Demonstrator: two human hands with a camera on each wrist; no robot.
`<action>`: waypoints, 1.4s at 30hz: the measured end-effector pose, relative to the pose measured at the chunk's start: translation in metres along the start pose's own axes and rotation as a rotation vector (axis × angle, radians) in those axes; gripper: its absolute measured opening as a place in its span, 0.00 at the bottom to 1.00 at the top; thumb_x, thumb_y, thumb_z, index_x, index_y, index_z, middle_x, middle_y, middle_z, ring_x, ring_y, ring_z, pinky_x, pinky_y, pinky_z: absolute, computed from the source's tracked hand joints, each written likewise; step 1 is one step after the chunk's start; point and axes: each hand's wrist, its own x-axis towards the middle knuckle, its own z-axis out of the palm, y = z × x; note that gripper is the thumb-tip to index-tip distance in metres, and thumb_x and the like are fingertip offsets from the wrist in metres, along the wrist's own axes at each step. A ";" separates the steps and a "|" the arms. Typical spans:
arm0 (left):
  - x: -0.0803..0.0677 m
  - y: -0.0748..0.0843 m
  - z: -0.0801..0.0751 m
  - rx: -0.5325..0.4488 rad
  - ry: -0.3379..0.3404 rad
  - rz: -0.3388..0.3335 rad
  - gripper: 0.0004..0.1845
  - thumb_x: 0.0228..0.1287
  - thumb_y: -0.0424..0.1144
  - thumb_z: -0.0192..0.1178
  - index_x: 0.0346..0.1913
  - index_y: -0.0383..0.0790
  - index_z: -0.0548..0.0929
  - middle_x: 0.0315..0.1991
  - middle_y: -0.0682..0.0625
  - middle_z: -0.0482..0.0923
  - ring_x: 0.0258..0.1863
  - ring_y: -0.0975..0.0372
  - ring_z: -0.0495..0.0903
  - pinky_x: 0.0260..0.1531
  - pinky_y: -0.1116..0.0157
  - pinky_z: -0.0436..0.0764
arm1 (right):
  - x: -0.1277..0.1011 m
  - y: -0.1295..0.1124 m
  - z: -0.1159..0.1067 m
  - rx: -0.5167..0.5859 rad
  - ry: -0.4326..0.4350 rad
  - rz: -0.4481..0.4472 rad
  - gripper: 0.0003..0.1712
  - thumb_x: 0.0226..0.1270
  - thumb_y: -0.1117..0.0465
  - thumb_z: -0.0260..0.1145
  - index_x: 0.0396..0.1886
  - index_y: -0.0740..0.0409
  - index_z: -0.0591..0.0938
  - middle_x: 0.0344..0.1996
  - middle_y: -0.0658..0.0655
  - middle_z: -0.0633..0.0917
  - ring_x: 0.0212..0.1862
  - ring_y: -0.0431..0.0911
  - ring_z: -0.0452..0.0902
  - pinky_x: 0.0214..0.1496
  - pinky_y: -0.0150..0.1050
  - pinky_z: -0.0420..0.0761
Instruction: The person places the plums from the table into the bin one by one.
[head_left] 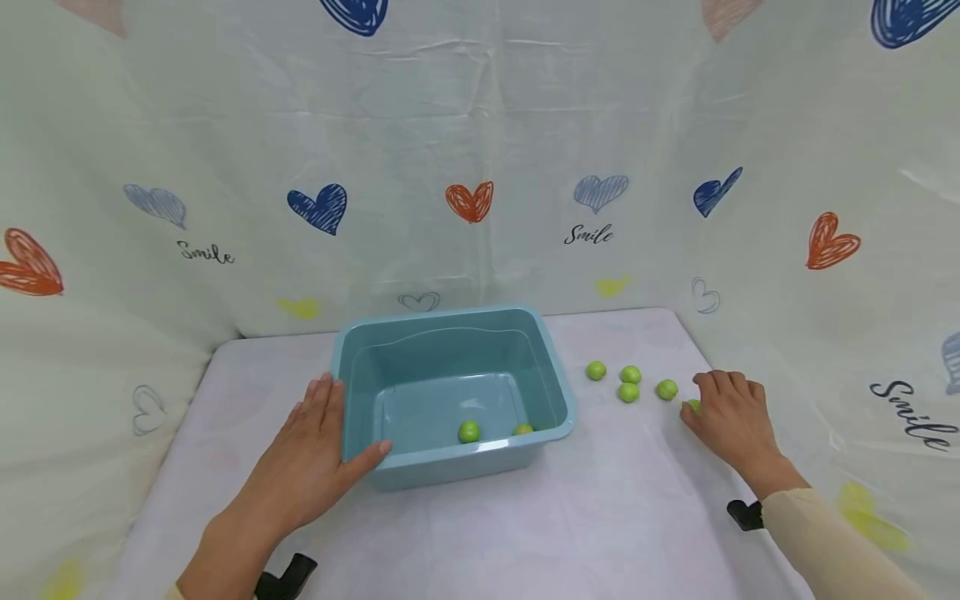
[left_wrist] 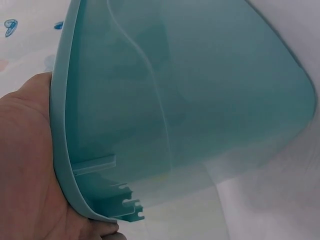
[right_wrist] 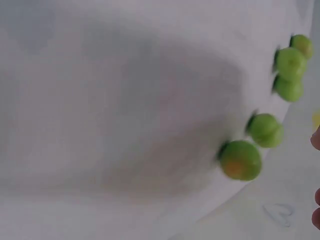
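Observation:
A light blue plastic tub (head_left: 442, 333) stands mid-table; two green balls (head_left: 469, 431) lie at its front. My left hand (head_left: 330, 425) rests flat against the tub's left wall, fingers straight, thumb along the front corner. The left wrist view shows the palm (left_wrist: 25, 165) against the tub's rim (left_wrist: 62, 150). My right hand (head_left: 708, 400) hovers at the table's right, fingers loosely curled, beside a green ball (head_left: 693, 407). In the blurred right wrist view that ball (right_wrist: 241, 160) lies bare on the cloth, and the fingertips (right_wrist: 316, 139) are at the frame's edge, clear of it.
Several more green balls (head_left: 628, 392) lie on the white cloth between the tub and my right hand, in a row in the right wrist view (right_wrist: 265, 130). A heart-printed curtain (head_left: 480, 167) closes the table's back and sides. Bare cloth (head_left: 600, 517) lies in front.

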 end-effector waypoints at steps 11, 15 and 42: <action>0.000 -0.002 0.000 -0.008 -0.011 0.004 0.65 0.70 0.79 0.48 0.82 0.22 0.44 0.84 0.27 0.38 0.84 0.33 0.42 0.77 0.31 0.52 | -0.025 0.025 0.024 -0.040 -0.125 -0.002 0.32 0.58 0.58 0.75 0.56 0.71 0.74 0.51 0.73 0.80 0.58 0.71 0.71 0.56 0.70 0.70; 0.000 -0.002 0.000 -0.012 -0.011 0.006 0.65 0.70 0.78 0.48 0.82 0.22 0.44 0.84 0.27 0.39 0.84 0.33 0.42 0.77 0.31 0.52 | -0.027 0.027 0.031 -0.045 -0.134 -0.028 0.29 0.58 0.60 0.74 0.54 0.70 0.74 0.51 0.71 0.80 0.57 0.69 0.71 0.58 0.71 0.70; 0.003 -0.002 -0.001 0.007 -0.017 0.005 0.66 0.70 0.78 0.50 0.82 0.20 0.43 0.84 0.25 0.39 0.83 0.32 0.42 0.76 0.29 0.51 | 0.030 -0.007 0.004 0.002 0.082 -0.109 0.26 0.54 0.56 0.74 0.45 0.68 0.75 0.37 0.66 0.77 0.47 0.65 0.72 0.48 0.61 0.72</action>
